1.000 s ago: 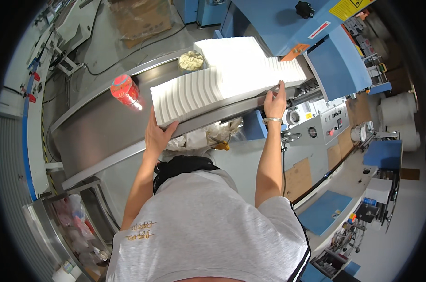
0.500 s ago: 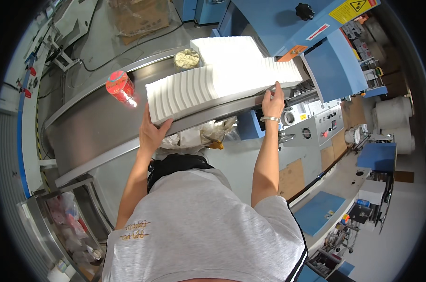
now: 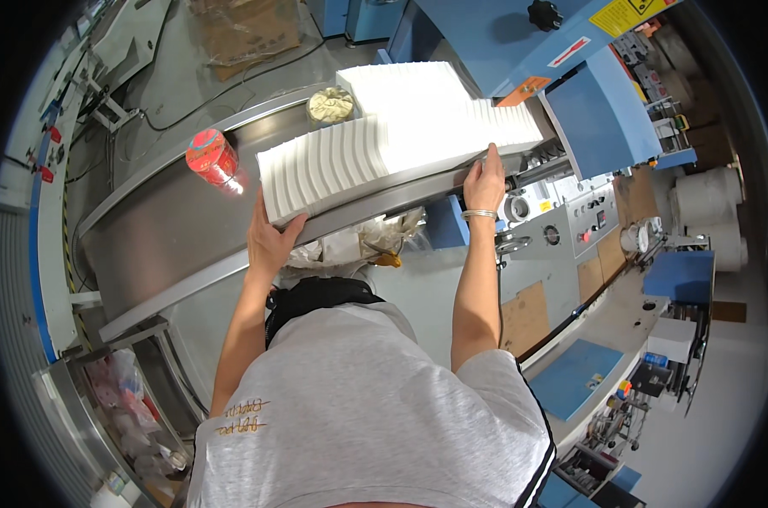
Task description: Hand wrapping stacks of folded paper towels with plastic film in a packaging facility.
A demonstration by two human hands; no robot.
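Observation:
A long row of white folded paper sheets [image 3: 325, 169], standing on edge in wavy layers, lies on a stainless steel tray [image 3: 160, 229]. A second white row [image 3: 401, 85] sits behind it, the two merging in glare. At the front row's left end, my left hand [image 3: 270, 241] is closed round the near corner, its thumb along the near side and its fingers partly hidden behind the end. My right hand [image 3: 485, 186], with a bracelet at its wrist, rests with stretched fingers against the near side, toward the right end.
Left of the rows stands a red-topped clear jar [image 3: 213, 157]; a round container with a crinkled yellowish top [image 3: 331, 105] is behind. A blue machine [image 3: 486, 42] borders the far right. Plastic-wrapped material [image 3: 359, 241] hangs below the tray's near rim. A control panel [image 3: 583, 224] is at right.
My right hand has slid slightly left along the near side, and its thumb is closer to the fingers. My left hand keeps its place at the corner. The whole view has shifted a little.

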